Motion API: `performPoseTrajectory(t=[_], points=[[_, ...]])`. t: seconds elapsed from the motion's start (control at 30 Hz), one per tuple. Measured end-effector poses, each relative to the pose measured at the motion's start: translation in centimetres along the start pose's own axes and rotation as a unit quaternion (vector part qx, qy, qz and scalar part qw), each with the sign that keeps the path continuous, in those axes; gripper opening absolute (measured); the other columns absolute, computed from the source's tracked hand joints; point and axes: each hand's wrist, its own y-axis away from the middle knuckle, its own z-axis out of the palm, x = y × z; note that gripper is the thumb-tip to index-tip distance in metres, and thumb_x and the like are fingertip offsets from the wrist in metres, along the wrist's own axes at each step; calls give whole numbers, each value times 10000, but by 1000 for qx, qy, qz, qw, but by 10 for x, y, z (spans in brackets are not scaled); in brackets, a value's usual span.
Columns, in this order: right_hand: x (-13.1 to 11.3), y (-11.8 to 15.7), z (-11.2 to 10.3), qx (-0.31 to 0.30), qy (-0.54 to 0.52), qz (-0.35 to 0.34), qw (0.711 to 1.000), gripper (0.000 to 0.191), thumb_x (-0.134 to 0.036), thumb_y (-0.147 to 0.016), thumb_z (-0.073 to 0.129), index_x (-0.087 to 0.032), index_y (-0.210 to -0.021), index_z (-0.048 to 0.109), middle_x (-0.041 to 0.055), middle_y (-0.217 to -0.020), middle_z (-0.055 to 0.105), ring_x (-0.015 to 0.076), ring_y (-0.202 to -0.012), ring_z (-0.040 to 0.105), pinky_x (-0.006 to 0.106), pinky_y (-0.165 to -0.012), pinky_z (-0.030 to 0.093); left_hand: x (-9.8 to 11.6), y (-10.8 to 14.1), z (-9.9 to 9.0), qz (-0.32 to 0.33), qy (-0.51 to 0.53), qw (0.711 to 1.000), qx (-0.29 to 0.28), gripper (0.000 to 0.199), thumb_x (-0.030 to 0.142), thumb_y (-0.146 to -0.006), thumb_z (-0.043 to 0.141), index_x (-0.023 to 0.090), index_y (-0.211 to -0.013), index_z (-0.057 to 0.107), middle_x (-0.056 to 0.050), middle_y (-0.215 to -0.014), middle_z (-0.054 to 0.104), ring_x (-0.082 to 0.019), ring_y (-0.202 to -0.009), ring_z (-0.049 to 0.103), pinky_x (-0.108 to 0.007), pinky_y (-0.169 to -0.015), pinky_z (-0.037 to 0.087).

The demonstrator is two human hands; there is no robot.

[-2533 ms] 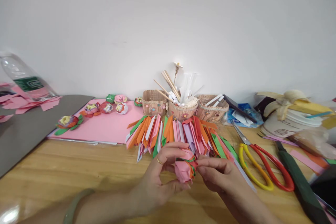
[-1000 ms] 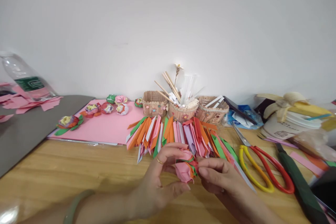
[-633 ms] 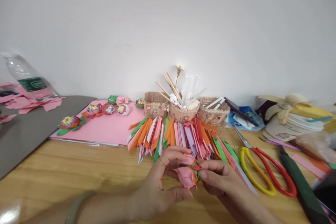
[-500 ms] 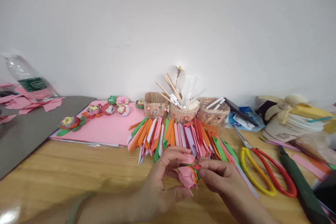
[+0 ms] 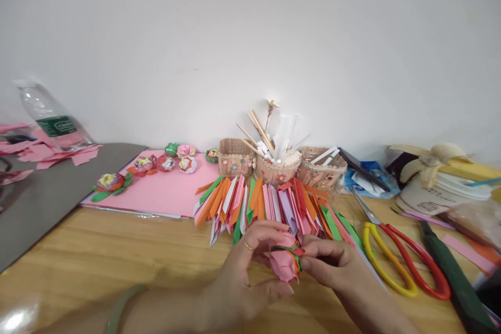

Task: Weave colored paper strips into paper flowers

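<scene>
Low over the worktop (image 5: 117,250), the left hand (image 5: 248,266) cups the pink paper flower (image 5: 284,263) between curved fingers and thumb, seemingly to steady it while the right hand (image 5: 332,261) pinches its red-and-green edge, perhaps to shape the layers without crushing them.

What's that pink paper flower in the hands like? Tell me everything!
The flower looks like folded paper: plump pink petals, with green, orange and red layers at its right side. It is held above the wooden table: thumb and fingers of the left hand curl around it, and fingertips of the right hand touch its red and green edge. Its far side is hidden.
</scene>
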Motion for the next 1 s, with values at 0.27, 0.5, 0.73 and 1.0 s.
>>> performPoseTrajectory(t=[0.27,0.5,0.73,1.0], points=[[0,1,-1,-16,-42,14,999,213,-393,-581,753,-194,-568,676,-19,-615,534,123,-618,473,241,-595,350,2,1,1,15,-14,1000,-4,446,189,-737,631,311,-1124,447,-62,-1198,427,-211,-1105,473,-294,-821,445],[-1,4,-1,-24,-32,5,999,175,-391,-595,749,-219,-604,718,-9,-643,560,136,-647,500,254,-619,384,2,0,-4,52,-70,996,-23,505,234,-755,614,339,-1211,425,-65,-1221,421,-226,-1128,440,-321,-839,453],[0,3,0,-33,-55,1,998,138,-353,-599,759,-226,-590,707,-21,-647,572,124,-661,523,237,-638,392,2,0,-5,60,-104,992,-39,519,273,-762,606,353,-1239,417,-59,-1225,428,-235,-1165,411,-395,-953,381],[-1,2,2,-18,-56,18,998,253,-427,-559,763,-187,-584,689,-13,-615,586,115,-604,487,226,-586,371,3,-1,-5,36,-106,993,-44,540,248,-747,626,380,-1229,422,-45,-1214,425,-221,-1136,438,-374,-926,406]])
